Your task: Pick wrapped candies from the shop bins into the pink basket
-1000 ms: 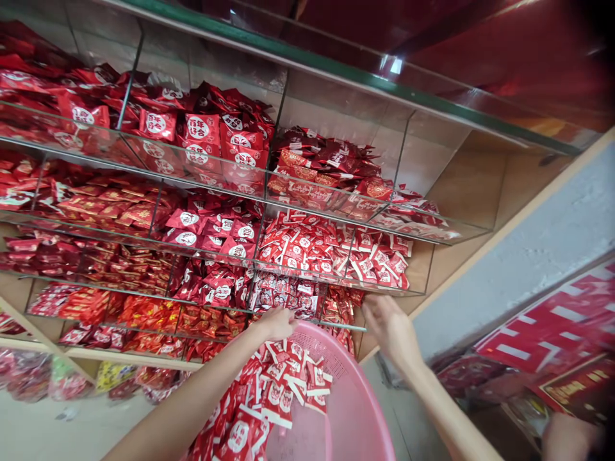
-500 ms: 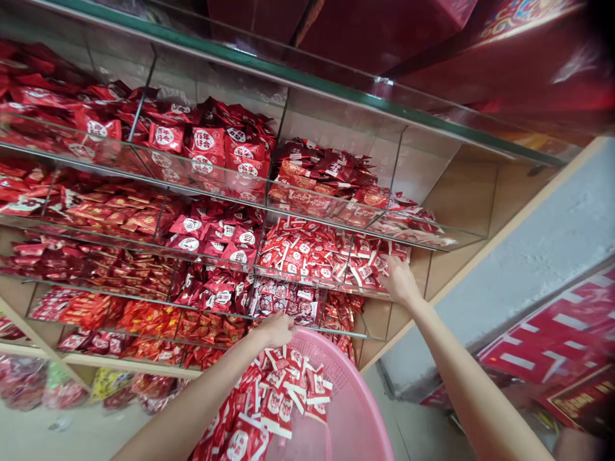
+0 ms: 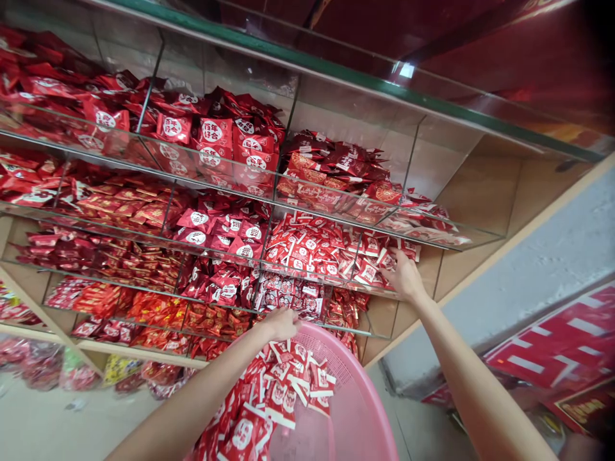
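My left hand (image 3: 281, 322) is closed on the far rim of a pink plastic basin (image 3: 358, 416), holding it up against the shelves. The basin holds a heap of small red and white candy packets (image 3: 281, 397). My right hand (image 3: 403, 275) reaches into a glass compartment filled with the same red and white packets (image 3: 317, 246); its fingers are spread among those at the right end and I cannot see a packet gripped.
Tiered glass shelves (image 3: 336, 221) with dividers hold many kinds of red sweet packets, rising to a green-edged top pane (image 3: 336, 70). Wooden frame and a grey wall (image 3: 542, 250) lie to the right. Red boxes (image 3: 567, 346) sit at lower right.
My right hand rose from beside the basin rim into the red and white packet compartment. My left hand stayed on the basin rim.
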Demonstrator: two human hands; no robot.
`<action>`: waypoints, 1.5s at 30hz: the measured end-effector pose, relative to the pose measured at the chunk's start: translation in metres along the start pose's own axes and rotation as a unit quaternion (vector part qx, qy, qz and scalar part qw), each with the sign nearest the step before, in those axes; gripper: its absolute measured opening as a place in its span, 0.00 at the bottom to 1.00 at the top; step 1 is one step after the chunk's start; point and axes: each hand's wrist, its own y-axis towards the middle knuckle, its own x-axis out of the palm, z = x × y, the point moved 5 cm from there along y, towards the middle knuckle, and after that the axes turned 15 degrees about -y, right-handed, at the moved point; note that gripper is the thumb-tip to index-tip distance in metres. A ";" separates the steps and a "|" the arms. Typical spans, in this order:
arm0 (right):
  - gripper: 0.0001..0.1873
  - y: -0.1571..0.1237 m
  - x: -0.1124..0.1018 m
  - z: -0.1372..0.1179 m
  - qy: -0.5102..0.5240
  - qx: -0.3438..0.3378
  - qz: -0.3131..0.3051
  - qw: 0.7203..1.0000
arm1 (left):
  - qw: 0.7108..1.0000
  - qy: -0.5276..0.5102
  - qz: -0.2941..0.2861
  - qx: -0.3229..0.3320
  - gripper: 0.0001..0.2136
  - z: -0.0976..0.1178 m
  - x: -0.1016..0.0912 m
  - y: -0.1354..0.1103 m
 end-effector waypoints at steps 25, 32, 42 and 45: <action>0.31 -0.032 -0.030 -0.002 0.249 0.113 0.132 0.953 | 1.000 0.004 -0.007 0.013 0.15 0.003 0.000 0.000; 0.30 -0.038 -0.043 -0.011 0.264 0.122 0.121 0.949 | 1.000 0.011 -0.007 0.015 0.16 0.004 0.001 0.000; 0.28 -0.116 -0.048 -0.132 0.508 0.099 -0.136 0.844 | 1.000 0.008 -0.011 0.013 0.18 0.004 0.002 0.001; 0.22 -0.162 -0.015 -0.161 0.542 0.138 -0.269 0.784 | 1.000 0.009 -0.008 0.010 0.17 0.004 0.002 0.000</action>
